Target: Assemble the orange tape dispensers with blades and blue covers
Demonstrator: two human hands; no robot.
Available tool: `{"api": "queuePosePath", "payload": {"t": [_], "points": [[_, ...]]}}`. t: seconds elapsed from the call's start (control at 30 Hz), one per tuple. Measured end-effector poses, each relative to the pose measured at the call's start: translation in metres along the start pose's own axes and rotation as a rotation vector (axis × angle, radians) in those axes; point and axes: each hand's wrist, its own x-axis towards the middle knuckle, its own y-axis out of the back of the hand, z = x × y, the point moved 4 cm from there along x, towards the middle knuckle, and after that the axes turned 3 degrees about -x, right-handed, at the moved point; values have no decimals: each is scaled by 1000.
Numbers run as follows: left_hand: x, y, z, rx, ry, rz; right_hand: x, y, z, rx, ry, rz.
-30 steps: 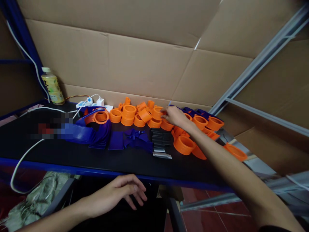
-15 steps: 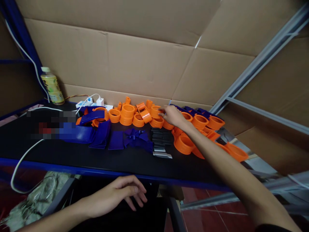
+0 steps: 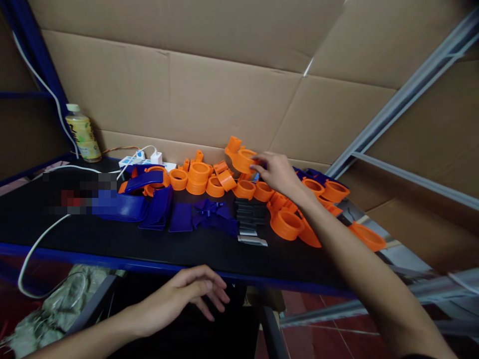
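My right hand (image 3: 276,170) reaches across the table and pinches an orange plastic tape dispenser body (image 3: 244,158) by its ring. The body is lifted above the other orange bodies, its arm pointing up and left. Beneath it stand more orange ring-shaped bodies (image 3: 245,189) in a row. In front of the table edge hangs my left hand (image 3: 190,293), fingers loosely curved and apart, with nothing in it. Between the hands lie dark strips (image 3: 250,213), silver metal blades (image 3: 252,241) and a heap of small blue parts (image 3: 214,215).
Blue flat plastic pieces (image 3: 123,206) are stacked on the left of the black table (image 3: 209,252). Behind them are a white power strip (image 3: 164,165) and a drink bottle (image 3: 83,134). A white cable (image 3: 39,239) loops over the front edge. Cardboard (image 3: 232,94) walls the back.
My right hand has lifted an orange tape dispenser body up out of the row and slightly towards the back. My left hand has hardly moved.
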Motion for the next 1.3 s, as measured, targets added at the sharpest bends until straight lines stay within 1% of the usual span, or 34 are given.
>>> {"api": "queuePosePath", "payload": {"t": [0.1,0.13,0.17,0.27,0.33,0.37,0.43,0.5,0.57,0.6,0.67,0.73,0.8,0.87,0.9,0.97,1.03,1.1,1.2,1.3], "points": [[-2,5,12,-74,-168,104,-30,23,-30,238,0,53],[-3,8,16,-101,-234,145,-43,29,-44,322,5,40],[-4,10,19,-129,-299,182,-57,34,-59,406,22,14],[-7,16,26,-223,-458,243,-99,42,-106,608,130,-142],[-7,18,26,-269,-486,260,-120,42,-129,682,201,-228],[-7,18,24,-279,-476,276,-126,41,-137,701,223,-255],[-5,19,21,-274,-428,311,-133,38,-145,714,238,-283],[-3,18,17,-261,-378,321,-133,33,-146,701,224,-290],[-1,18,15,-261,-344,307,-131,29,-144,691,202,-296],[0,19,15,-271,-340,307,-131,28,-144,692,190,-300],[0,21,17,-308,-360,347,-131,27,-145,722,186,-326],[-3,24,20,-344,-394,407,-135,27,-152,792,217,-389],[-8,25,25,-350,-424,457,-143,29,-161,878,266,-487],[-12,25,29,-331,-423,488,-152,30,-167,932,310,-561],[-13,25,30,-321,-411,501,-155,31,-168,940,324,-569],[-12,25,30,-309,-362,516,-158,31,-161,912,315,-518],[-10,25,29,-296,-304,501,-158,27,-145,814,249,-416],[-8,25,28,-285,-268,474,-157,20,-123,631,154,-344],[-7,25,26,-274,-252,440,-158,3,-91,285,35,-298],[-7,27,22,-272,-198,410,-162,-12,-71,46,-43,-257]]}}
